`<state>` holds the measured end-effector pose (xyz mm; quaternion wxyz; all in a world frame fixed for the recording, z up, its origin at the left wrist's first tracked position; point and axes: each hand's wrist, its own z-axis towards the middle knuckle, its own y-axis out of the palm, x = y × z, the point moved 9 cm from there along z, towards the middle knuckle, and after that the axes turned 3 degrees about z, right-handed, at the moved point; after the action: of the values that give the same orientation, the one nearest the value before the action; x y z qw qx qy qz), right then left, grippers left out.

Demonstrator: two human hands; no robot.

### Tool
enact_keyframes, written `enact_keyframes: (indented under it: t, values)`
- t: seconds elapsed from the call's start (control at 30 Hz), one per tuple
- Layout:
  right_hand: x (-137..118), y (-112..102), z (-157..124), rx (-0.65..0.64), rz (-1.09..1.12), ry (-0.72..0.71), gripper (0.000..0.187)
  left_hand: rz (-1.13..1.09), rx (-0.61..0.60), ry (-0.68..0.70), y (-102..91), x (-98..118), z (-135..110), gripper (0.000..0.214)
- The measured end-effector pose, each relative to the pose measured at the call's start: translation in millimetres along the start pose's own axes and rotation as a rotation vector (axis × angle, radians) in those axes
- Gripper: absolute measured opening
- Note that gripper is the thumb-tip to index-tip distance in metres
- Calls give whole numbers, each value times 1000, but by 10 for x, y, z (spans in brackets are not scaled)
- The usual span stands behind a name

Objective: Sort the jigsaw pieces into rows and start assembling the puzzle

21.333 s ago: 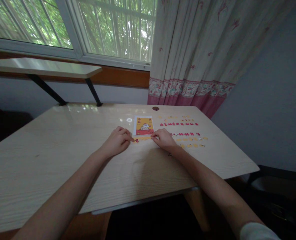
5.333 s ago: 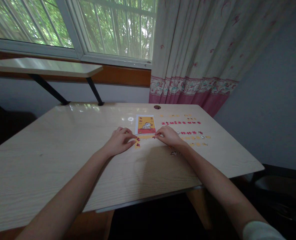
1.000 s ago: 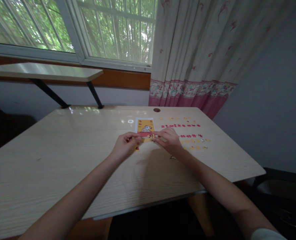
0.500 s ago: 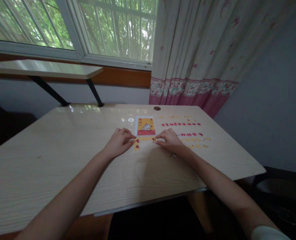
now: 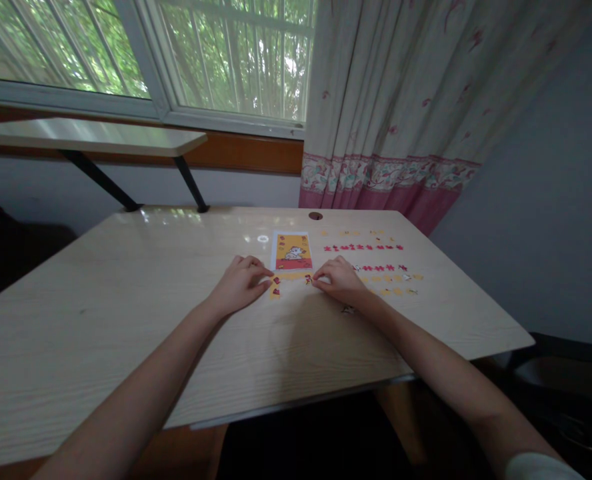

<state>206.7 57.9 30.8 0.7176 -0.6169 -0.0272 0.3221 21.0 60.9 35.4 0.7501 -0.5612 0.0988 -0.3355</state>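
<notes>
Yellow puzzle pieces are lying joined in a short strip point(image 5: 290, 277) on the pale worktop point(image 5: 126, 313), just below the picture card point(image 5: 292, 251), and both hands are resting at its ends. The left hand point(image 5: 239, 285) is lying knuckles up at the strip's 9 o'clock end, fingers curled and pressing down beside two red-marked pieces point(image 5: 275, 286), probably steadying the strip so it does not slide. The right hand point(image 5: 339, 280) is sitting at the 3 o'clock end, fingertips drawn together on a small piece point(image 5: 308, 279) at the strip's edge; whether it is pinching that piece or only pushing it flat is too small to tell. The card is lying at 12 o'clock from the strip, likely kept close as a pattern to match. Loose pieces are waiting at 3 o'clock of the right hand, sorted by colour into rows: red ones point(image 5: 363, 247) farther off, yellow ones point(image 5: 395, 284) nearer, which is keeping each kind easy to find. One stray piece point(image 5: 347, 309) is lying beside the right wrist.
</notes>
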Motion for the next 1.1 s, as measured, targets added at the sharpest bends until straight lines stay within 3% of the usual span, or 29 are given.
enact_keyframes:
  t: [0.37,1.1]
  values:
    - [-25,43,66,-76,87,-24,11,12,-7,-4,11,-10,1,28]
    - [-121,-58,55,-21,-70,-89,18,18,-26,-2,18,-2,6,28]
